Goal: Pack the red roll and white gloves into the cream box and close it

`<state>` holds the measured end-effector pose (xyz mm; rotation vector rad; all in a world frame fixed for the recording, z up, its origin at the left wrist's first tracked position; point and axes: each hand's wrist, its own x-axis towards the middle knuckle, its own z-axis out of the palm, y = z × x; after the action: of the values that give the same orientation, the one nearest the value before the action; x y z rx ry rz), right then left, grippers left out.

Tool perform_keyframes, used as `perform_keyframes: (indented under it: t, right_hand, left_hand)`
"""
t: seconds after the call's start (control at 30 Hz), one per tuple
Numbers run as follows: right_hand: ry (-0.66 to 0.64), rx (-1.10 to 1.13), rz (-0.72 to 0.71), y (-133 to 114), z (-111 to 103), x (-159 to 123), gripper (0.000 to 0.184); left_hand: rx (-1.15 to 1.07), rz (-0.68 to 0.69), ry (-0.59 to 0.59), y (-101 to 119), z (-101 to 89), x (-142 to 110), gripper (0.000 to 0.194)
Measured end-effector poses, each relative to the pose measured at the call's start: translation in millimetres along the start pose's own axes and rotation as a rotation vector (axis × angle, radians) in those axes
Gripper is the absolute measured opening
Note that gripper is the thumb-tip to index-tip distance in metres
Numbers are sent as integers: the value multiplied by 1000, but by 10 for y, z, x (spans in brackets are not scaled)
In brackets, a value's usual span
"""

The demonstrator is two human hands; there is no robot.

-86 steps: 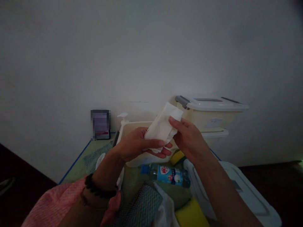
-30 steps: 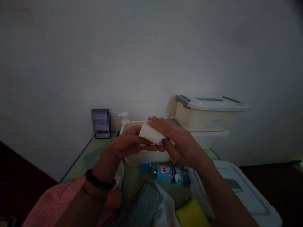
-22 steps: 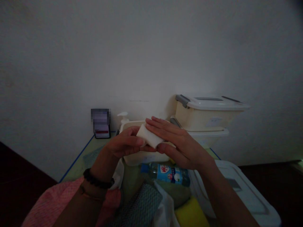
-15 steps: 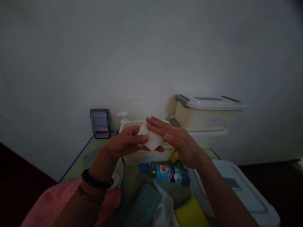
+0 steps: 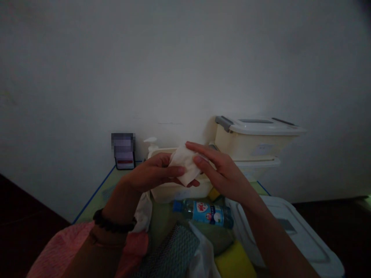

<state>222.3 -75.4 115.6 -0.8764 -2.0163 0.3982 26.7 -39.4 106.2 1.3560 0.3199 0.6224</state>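
A small folded white cloth, squarish with one corner pointing down, is held up between my two hands above an open white box. My left hand grips it from the left, thumb on the near face and fingers beneath and behind. From the right, my right hand has its thumb on the near face, with the fingers along the upper right edge; the cloth is pinched there. Whether it is fabric or thick tissue is hard to tell in the dim light.
A labelled plastic bottle lies before the box. Nearer are a yellow sponge, a grey-green mesh cloth and pink fabric. A white lid lies right, stacked bins behind. A phone and pump bottle stand at back left.
My right hand has gone from lying flat over the cloth to pinching its right side, thumb now on the near face. The cloth looks more rumpled, and its top edge shows more.
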Motion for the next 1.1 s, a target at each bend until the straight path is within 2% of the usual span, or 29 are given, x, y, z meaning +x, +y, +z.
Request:
perform_keyframes:
  t: [0.1, 0.2, 0.3, 0.37, 0.43, 0.53, 0.7, 0.93, 1.1]
  right_hand:
    - [34, 72, 104, 13, 0, 8, 36]
    - [64, 95, 139, 43, 6, 23, 29]
    - [180, 44, 159, 66, 20, 35, 32]
    - [280, 90, 186, 61, 33, 38, 36]
    - [316, 131, 207, 40, 45, 40, 27]
    - [265, 84, 213, 0, 52, 40, 17]
    - [248, 168, 236, -14, 54, 45, 20]
    - [223, 562, 381, -39, 46, 70, 22]
    - [198, 734, 460, -29, 30, 78, 21]
  left_hand:
    - [51, 3, 33, 20, -17, -26, 18]
    - [120, -4, 36, 60, -15, -35, 15]
    - [157, -7, 55, 96, 6, -25, 13]
    - [156, 8, 70, 104, 21, -14, 13]
    - [144, 18, 91, 102, 28, -5, 14]
    - [130, 12, 120, 99, 34, 2, 16]
    - [152, -6, 159, 134, 68, 3, 12]
    - [258, -46, 169, 152, 94, -1, 12]
    - [273, -28, 146, 141, 60, -11, 10]
